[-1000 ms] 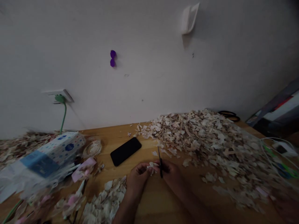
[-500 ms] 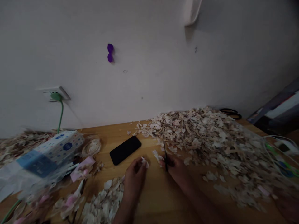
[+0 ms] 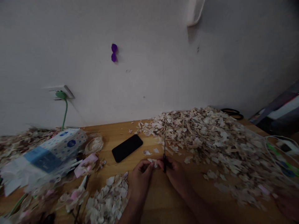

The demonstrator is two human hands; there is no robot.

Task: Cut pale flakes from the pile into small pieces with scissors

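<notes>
My left hand (image 3: 140, 174) is closed in a pinch on a small pale, petal-like flake (image 3: 153, 161). Close by on the right, my right hand (image 3: 174, 171) grips what look like dark-handled scissors (image 3: 164, 158), seen nearly edge-on with the thin blades pointing away from me. Its fingertips meet the flake too. Two loose flakes (image 3: 147, 152) lie on the wooden table (image 3: 156, 199) just beyond my hands. A big heap of dry, brownish-white flakes (image 3: 198, 130) spreads to the right. A smaller pile of paler flakes (image 3: 108, 199) sits beside my left forearm.
A black phone (image 3: 127, 148) lies beyond my left hand. On the left are a tissue box (image 3: 59, 149), pink artificial flowers (image 3: 74, 196) and another flake heap (image 3: 22, 144). Black-handled scissors (image 3: 232, 113) rest by the wall; a white cable (image 3: 277, 137) lies at right.
My hands have come together, and the left-hand flake now sits between both sets of fingertips. The piece at my right fingertips has been let go; loose flakes now lie beyond my hands.
</notes>
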